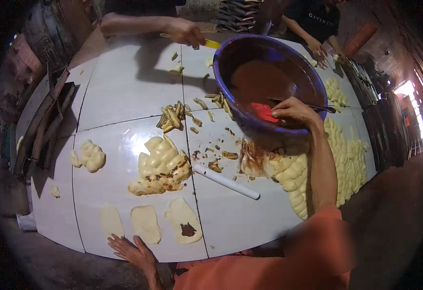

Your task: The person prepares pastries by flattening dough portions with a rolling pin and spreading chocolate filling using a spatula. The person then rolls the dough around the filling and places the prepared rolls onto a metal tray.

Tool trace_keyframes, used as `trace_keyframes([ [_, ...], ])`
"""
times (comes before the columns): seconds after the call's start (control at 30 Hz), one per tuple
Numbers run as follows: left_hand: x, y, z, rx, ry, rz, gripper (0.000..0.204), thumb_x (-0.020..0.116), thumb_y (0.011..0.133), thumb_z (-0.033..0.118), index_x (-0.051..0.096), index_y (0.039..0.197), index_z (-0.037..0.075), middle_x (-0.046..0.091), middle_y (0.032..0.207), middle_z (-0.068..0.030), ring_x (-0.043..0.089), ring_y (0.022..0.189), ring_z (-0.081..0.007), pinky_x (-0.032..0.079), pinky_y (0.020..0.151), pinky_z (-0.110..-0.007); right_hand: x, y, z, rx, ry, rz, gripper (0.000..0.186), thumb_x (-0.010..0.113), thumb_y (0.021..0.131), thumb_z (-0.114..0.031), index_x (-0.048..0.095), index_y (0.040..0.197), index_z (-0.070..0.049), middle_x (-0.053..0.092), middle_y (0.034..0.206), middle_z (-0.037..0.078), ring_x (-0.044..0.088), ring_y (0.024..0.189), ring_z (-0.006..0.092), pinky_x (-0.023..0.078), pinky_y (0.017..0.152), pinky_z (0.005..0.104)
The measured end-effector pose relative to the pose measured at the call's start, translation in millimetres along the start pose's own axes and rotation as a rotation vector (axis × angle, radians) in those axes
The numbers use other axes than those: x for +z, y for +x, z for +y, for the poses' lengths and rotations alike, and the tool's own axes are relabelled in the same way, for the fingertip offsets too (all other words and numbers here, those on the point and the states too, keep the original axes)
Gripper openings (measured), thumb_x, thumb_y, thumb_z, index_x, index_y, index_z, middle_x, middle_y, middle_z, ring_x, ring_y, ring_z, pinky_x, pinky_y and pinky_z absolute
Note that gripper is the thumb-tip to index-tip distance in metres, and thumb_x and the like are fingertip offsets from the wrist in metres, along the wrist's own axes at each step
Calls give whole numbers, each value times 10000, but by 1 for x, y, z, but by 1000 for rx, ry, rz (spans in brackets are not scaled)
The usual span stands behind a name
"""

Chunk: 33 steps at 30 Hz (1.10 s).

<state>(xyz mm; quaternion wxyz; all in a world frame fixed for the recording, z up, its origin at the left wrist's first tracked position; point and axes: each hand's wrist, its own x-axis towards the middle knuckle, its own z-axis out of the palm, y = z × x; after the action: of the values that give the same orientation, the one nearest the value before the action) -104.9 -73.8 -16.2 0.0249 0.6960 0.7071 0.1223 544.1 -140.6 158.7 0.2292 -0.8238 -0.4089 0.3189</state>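
My right hand [289,110] grips a red plastic spreading tool [262,113] inside a blue basin [225,83] of brown chocolate-like paste. A dark-bladed utensil [328,108] lies across the basin's rim. My left hand [130,249] rests with fingers spread at the near table edge, touching the lower end of a flattened pale dough piece [110,220]. Beside it lie a middle flat piece [145,223] and a right one with a brown dab [182,215]. Above them is a mound of dough lumps [158,169] smeared with brown. A white rolling pin [228,181] lies to its right.
The tiled table [114,82] also bears banana-like pieces [171,116], small dough lumps [90,157] and many dough balls [349,169]. At the far side, one person's hand [187,33] holds a yellow utensil; another person's hands [317,52] are at the right. Dark metal strips [47,121] stand at the left.
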Motion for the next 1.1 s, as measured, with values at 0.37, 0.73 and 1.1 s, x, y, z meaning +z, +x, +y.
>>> trace_keyframes([
  [0.37, -3, 0, 1, 46, -35, 23, 822, 530, 1050, 466, 151, 1657, 60, 125, 1718, -211, 48, 1597, -392, 15, 1246, -619, -3, -16, 1, 104, 339, -118, 373, 777, 943, -305, 755, 1150, 4, 642, 686, 4, 502, 502, 46, 352, 434, 231],
  [0.73, -13, 6, 13, 105, -191, -11, 935, 661, 970, 473, 211, 1629, -14, 168, 1688, -284, 76, 1577, -464, 17, 1222, -654, 113, -72, -143, -144, 127, -380, 309, 762, 906, -191, 772, 1102, 48, 758, 808, 101, 681, 678, 127, 535, 605, 292],
  [1.1, -10, -1, -2, 87, -206, 29, 890, 658, 977, 440, 212, 1643, 52, 167, 1702, -236, 60, 1582, -450, 2, 1221, -675, 342, -102, -191, -928, -432, -243, 170, 717, 909, -190, 733, 1066, -126, 673, 798, 75, 694, 704, 269, 540, 596, 403],
])
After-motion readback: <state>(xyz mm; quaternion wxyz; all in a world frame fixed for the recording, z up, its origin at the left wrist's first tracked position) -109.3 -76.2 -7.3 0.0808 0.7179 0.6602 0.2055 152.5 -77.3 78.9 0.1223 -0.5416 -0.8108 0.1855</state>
